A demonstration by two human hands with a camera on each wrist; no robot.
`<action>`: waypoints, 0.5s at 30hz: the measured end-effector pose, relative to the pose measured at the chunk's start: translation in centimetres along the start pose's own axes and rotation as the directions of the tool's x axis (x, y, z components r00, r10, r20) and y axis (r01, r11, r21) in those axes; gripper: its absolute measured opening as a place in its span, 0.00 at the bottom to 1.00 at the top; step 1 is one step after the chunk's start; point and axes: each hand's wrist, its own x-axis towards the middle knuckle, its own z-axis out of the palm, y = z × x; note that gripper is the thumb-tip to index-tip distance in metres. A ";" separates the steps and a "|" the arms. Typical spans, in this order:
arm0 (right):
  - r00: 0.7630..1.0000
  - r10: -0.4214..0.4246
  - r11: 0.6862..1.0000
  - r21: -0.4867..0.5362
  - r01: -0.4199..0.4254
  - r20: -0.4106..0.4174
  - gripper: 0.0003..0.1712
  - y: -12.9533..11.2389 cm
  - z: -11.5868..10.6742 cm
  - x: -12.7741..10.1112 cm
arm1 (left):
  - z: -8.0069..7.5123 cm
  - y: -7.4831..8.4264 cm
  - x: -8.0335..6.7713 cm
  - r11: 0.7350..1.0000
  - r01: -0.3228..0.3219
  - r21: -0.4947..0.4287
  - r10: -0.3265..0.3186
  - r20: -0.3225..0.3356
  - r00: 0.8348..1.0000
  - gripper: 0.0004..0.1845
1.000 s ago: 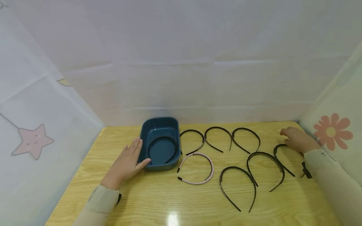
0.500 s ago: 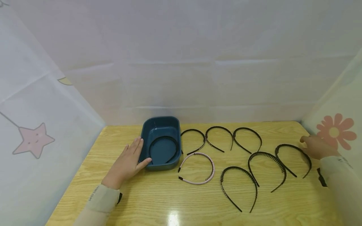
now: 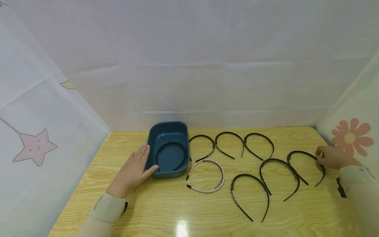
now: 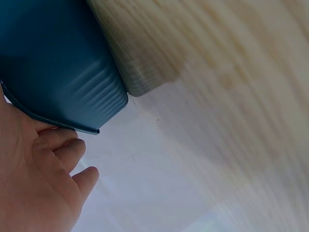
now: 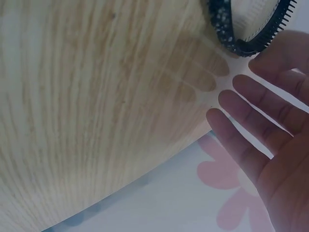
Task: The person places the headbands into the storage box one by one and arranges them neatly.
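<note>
The left hand (image 3: 132, 172) is laid flat on the bench (image 3: 165, 210), fingers straight, against the left wall of the blue tub (image 3: 152, 138); the grip is slack and nothing is held. The fingertips (image 4: 72, 147) are seen touching the tub's rim in the left wrist view. One black headband (image 3: 171, 144) is seen lying inside the tub.

To the right of the tub, three black headbands are laid in a far row. A pink headband (image 3: 207, 190) is placed just beside the tub's near right corner. Two more black headbands are laid further right, nearer the front edge.

At the far right, the toothed black headband (image 3: 306, 154) is lying on the bench, its right leg under the right hand (image 3: 333, 157). The right hand's fingers (image 5: 260, 104) are spread nearly straight, the topmost touching the band; whether the band is pinched cannot be told.
</note>
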 end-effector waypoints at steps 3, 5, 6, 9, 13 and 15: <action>1.000 -0.010 1.000 0.011 0.010 -0.002 0.12 0.1 0.1 -0.1 | 0.0 -0.1 0.0 1.000 -0.001 0.002 0.001 0.000 1.000 0.50; 1.000 -0.013 1.000 0.017 0.013 0.000 0.12 0.0 0.2 -0.2 | 0.1 -0.1 0.0 1.000 -0.001 0.002 0.001 0.001 1.000 0.50; 1.000 -0.015 1.000 0.020 0.015 0.003 0.12 0.0 0.2 -0.2 | 0.1 -0.1 0.0 1.000 -0.001 0.003 0.001 0.001 1.000 0.50; 1.000 -0.016 1.000 0.018 0.016 0.005 0.12 0.0 0.2 -0.3 | 0.0 -0.1 0.0 1.000 0.000 0.005 0.000 0.002 1.000 0.50; 1.000 -0.016 1.000 0.008 0.016 -0.009 0.11 0.0 0.3 -0.2 | 0.0 -0.1 0.1 1.000 0.001 0.006 -0.001 -0.001 1.000 0.50; 1.000 -0.014 1.000 0.005 0.014 -0.015 0.11 0.1 0.3 -0.2 | -0.1 -0.1 0.1 1.000 0.001 0.006 -0.001 -0.001 1.000 0.50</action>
